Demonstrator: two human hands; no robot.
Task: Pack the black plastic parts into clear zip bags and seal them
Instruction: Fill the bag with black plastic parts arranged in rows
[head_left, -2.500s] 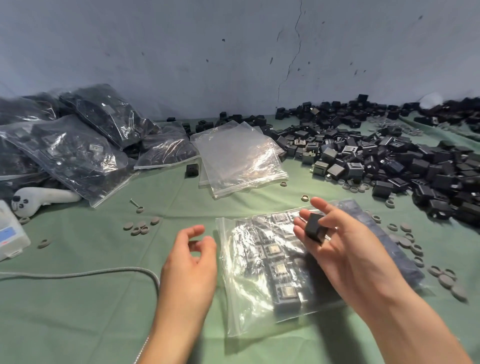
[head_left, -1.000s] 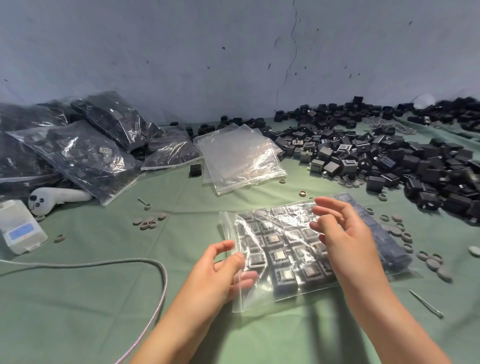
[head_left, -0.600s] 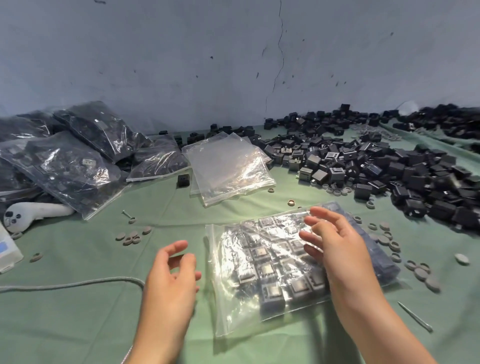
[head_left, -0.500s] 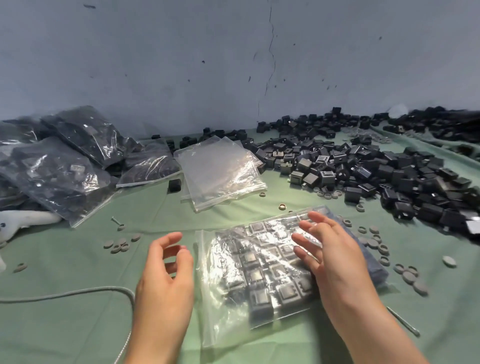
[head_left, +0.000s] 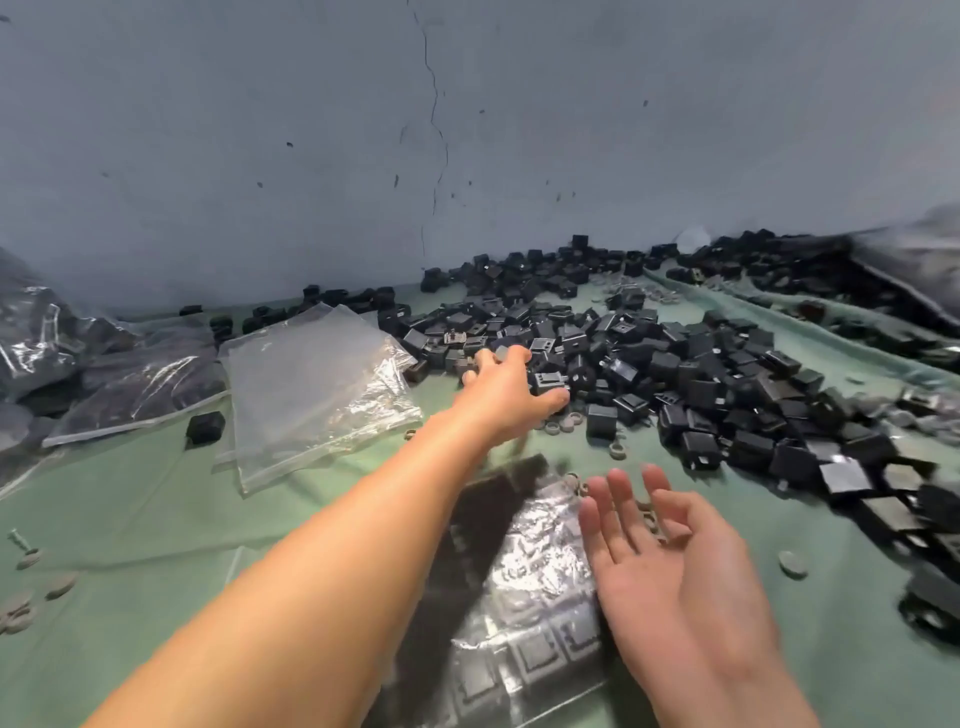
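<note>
My left hand (head_left: 506, 384) reaches far forward to the near edge of the big pile of loose black plastic parts (head_left: 701, 384). Its fingers are spread over the parts, and one black part (head_left: 546, 382) lies between thumb and fingers. No clear grip shows. A clear zip bag (head_left: 535, 571) with rows of black parts inside lies flat on the green cloth in front of me, partly under my left forearm. My right hand (head_left: 670, 551) hovers over the bag's right edge, palm turned inward, fingers straight, holding nothing.
A stack of empty clear zip bags (head_left: 311, 384) lies left of the pile. Filled bags (head_left: 130, 384) are heaped at far left, with a single black part (head_left: 205, 426) beside them. Grey rings (head_left: 563, 426) and discs (head_left: 792, 564) are scattered about. A wall stands behind.
My left hand has left the bag's side and stretched forward to the pile. My right hand has lifted off the bag and turned palm inward. The view has swung right and closer.
</note>
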